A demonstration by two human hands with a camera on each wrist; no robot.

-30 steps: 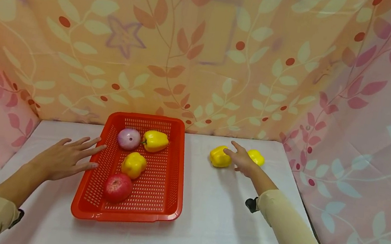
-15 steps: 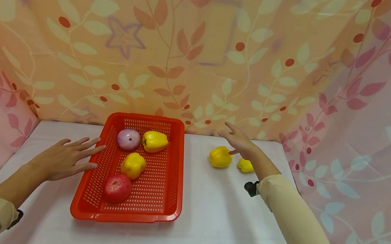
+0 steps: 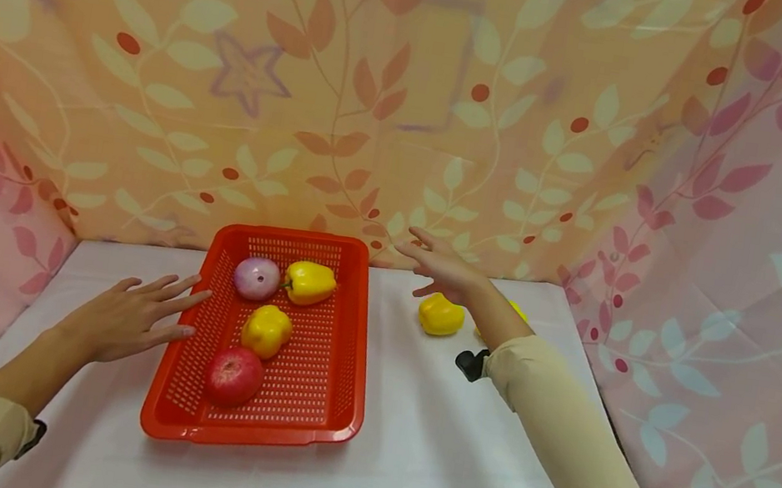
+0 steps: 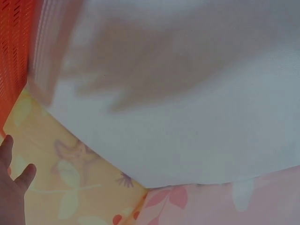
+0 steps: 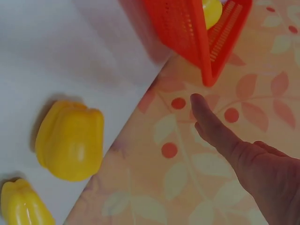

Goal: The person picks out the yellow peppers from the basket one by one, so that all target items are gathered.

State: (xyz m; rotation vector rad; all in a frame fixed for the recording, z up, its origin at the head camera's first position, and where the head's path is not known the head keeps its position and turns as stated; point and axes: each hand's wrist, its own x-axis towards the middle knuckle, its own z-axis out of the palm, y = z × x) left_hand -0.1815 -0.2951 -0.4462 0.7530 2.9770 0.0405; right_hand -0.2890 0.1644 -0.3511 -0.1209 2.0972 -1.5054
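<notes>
My left hand (image 3: 129, 319), fingers spread, hovers at the left rim of a red plastic basket (image 3: 355, 340). Inside the basket lie a purple onion (image 3: 257, 279), a yellow bell pepper (image 3: 310, 283) on its side, a second yellow bell pepper (image 3: 266, 332) and a red pomegranate-like fruit (image 3: 234, 377). To the right of the basket, my right hand (image 3: 444, 269) is in the air with extended fingers and holds nothing. Below it on the white table sits another yellow bell pepper (image 5: 70, 140). One more yellow bell pepper (image 5: 26, 204) is mostly hidden by the right forearm in the head view.
A white cloth (image 3: 396, 464) covers the table. Patterned curtains stand close behind it: an orange floral one (image 3: 396, 110) at the back and pink ones (image 3: 758, 274) at the sides. The basket's raised walls stand between the two hands.
My right hand has moved left and up, from beside the two loose bell peppers toward the basket, its fingers bare throughout. The left hand and the basket's contents have stayed put.
</notes>
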